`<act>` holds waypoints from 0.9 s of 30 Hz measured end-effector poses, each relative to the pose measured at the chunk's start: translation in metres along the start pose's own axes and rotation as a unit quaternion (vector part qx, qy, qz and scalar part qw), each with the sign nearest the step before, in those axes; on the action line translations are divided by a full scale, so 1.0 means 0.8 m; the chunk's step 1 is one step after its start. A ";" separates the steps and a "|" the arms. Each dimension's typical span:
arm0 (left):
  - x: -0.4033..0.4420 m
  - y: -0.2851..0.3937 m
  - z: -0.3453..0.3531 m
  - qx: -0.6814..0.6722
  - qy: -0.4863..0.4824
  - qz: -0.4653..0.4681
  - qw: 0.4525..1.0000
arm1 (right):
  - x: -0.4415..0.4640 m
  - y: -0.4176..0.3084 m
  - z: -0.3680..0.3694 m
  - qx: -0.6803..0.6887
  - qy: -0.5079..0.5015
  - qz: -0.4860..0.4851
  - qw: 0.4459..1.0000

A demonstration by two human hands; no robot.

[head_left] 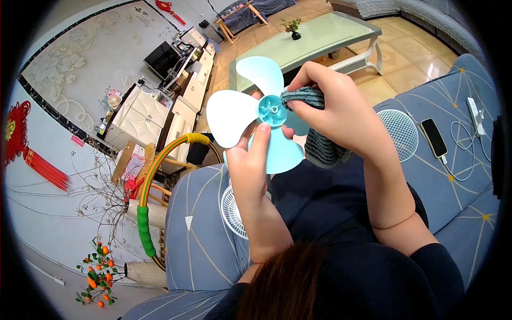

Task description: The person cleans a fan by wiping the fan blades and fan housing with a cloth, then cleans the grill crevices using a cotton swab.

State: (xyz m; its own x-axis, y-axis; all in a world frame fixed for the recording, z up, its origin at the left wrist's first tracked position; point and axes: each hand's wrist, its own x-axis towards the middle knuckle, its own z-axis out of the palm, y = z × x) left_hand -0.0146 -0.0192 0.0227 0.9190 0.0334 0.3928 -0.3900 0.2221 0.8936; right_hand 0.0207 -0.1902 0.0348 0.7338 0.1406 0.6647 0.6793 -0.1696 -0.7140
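Note:
A light-blue plastic fan blade (271,154) is held up in front of me, its round hub facing my eyes. My left hand (252,154) grips it from below, thumb against the front by the hub and fingers behind. Pinched in my right hand (338,101) is a dark grey-green ribbed cloth (322,144), which hangs down below the fingers. One bunched end of the cloth touches the edge of the hub. A white fan grille (232,213) lies on the sofa by my left forearm. Another round mesh grille (399,134) rests to the right of my right forearm.
On the blue patterned sofa (200,213) at right lie a phone (434,137) with a cable and a white power strip (474,114). Ahead stands a glass-topped coffee table (314,45) with a small potted plant (292,28). A striped hoop (152,178) leans at left.

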 end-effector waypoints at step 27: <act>-0.012 0.015 -0.001 0.124 -0.027 -0.047 0.991 | -0.001 0.007 0.020 -0.141 0.025 -0.240 0.960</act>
State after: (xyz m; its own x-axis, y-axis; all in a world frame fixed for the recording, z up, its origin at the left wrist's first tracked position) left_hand -0.0283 -0.0160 0.0295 0.9501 -0.0288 0.3105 -0.3112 -0.0243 0.9500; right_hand 0.0238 -0.1758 0.0268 0.3307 0.2238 0.9168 0.9035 -0.3557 -0.2391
